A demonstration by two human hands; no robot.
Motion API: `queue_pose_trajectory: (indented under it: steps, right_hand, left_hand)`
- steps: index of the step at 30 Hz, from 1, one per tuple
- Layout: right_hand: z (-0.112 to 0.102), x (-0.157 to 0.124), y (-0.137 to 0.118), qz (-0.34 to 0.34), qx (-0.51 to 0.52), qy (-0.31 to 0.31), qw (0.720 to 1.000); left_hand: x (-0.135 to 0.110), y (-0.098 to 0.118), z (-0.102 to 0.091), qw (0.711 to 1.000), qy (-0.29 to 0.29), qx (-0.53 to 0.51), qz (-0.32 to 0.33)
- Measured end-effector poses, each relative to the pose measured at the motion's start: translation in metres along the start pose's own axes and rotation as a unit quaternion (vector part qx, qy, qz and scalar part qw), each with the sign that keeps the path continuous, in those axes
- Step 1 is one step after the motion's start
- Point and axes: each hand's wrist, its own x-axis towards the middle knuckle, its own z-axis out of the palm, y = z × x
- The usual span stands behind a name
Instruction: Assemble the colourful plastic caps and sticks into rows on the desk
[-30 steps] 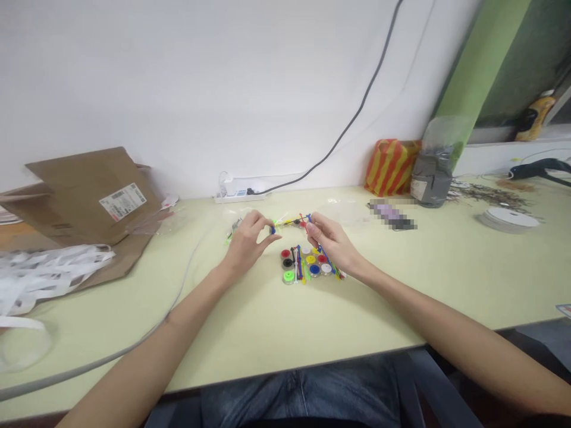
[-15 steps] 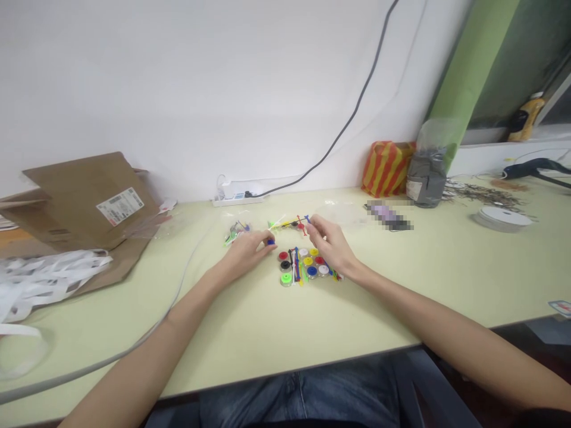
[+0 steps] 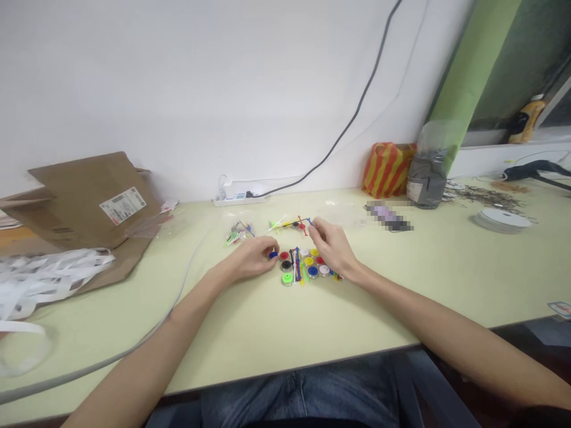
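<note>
My left hand (image 3: pixel 256 258) is closed on a small blue round disc (image 3: pixel 273 255), pinched just left of a red disc (image 3: pixel 284 255). My right hand (image 3: pixel 330 241) has its thumb and fingers together at a blue plastic arrow (image 3: pixel 310 222), above the group. Between the hands lie several round discs with clear rims, among them a black disc (image 3: pixel 286 265), a green disc (image 3: pixel 287 278) and a blue disc (image 3: pixel 313 270). Thin coloured plastic arrows (image 3: pixel 297 266) lie side by side amid them. My right hand partly covers the group's right side.
Behind the hands are a loose pile of coloured arrows (image 3: pixel 289 224) and a clear bag of parts (image 3: pixel 238 232). A cardboard box (image 3: pixel 89 196) and white strips (image 3: pixel 49 279) sit left, where a grey cable (image 3: pixel 151 330) crosses. A phone (image 3: pixel 388 216) and white spool (image 3: pixel 502 221) lie right.
My left hand has moved slightly toward me with the blue disc, bringing it beside the red disc. My right hand stays nearly in place.
</note>
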Motion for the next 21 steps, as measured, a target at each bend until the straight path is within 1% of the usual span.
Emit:
queue_pose_trajectory:
  steps: [11, 16, 21]
  right_hand:
    - [-0.001, 0.000, -0.001, -0.006, -0.015, 0.005, 1.000]
    - [-0.001, 0.000, -0.002, -0.002, -0.020, 0.002, 1.000]
    - [-0.002, 0.001, -0.003, 0.000, -0.008, 0.008, 1.000]
  left_hand:
    - [0.000, -0.001, 0.003, 1.000, 0.007, -0.008, 0.011]
    - [0.000, 0.003, 0.003, 1.000, 0.009, -0.017, 0.014]
    - [-0.001, 0.010, -0.003, 1.000, -0.005, -0.010, -0.005]
